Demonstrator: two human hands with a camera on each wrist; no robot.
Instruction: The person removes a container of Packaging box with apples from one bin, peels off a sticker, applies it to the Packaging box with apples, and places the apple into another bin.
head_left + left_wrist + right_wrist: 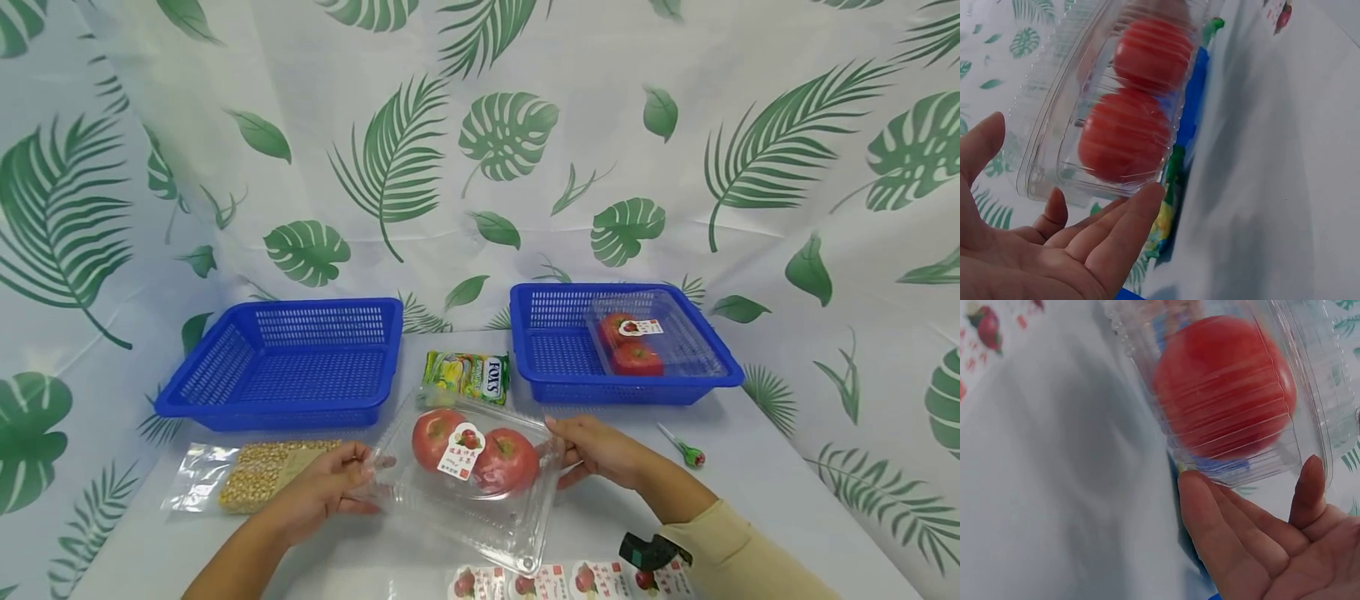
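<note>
Both hands hold up a clear plastic clamshell box (480, 521) above the table in the head view. Inside sit two red apples (507, 461), and a white label with a fruit picture (461, 451) is stuck on the lid. My left hand (326, 483) grips the box's left edge; in the left wrist view its fingertips touch the bottom. The right hand (600, 450) pinches the right end, thumb on the upper rim and fingers beneath, as the right wrist view shows. Several fruit labels (540, 583) lie at the table's front edge.
Two blue baskets (281, 412) stand at the back; the right basket (540, 387) holds another clear box of apples (637, 354). Between them lies a green candy bag (457, 371). A bag of corn kernels (258, 471) is at left, a green-wrapped lollipop (686, 450) at right.
</note>
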